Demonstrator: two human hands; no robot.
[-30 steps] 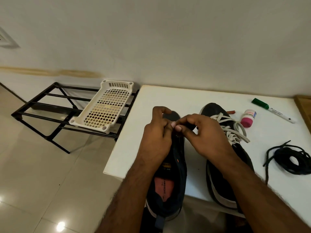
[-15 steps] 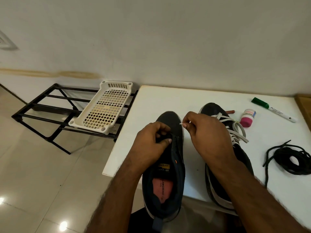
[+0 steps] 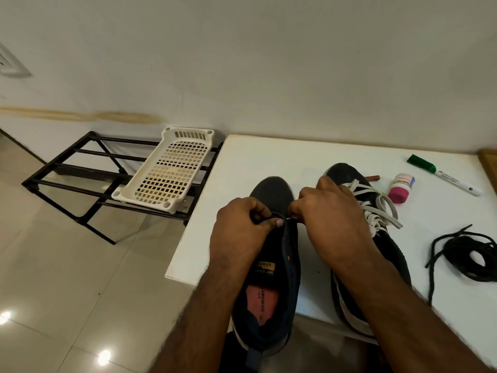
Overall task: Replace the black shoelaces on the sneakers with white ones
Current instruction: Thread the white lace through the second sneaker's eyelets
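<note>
It looked like a home: glossy floor tiles [image 3: 67,278], a plain painted wall [image 3: 269,63], a black metal shoe rack [image 3: 80,168] at left, a white table [image 3: 269,157] at right.

Two bare forearms come in from the near edge of the white table [image 3: 269,157], with no sleeve on either one as far up as can be seen. Fine dark hair runs along both, thickest on the outer edge of the arm nearer the table's left corner. The left hand [image 3: 236,238] wears no ring, watch or band, and its thumbnail is short and pale. The right hand [image 3: 330,219], further along the table, is just as plain: no glove, no strap, nothing at the wrist.
</note>
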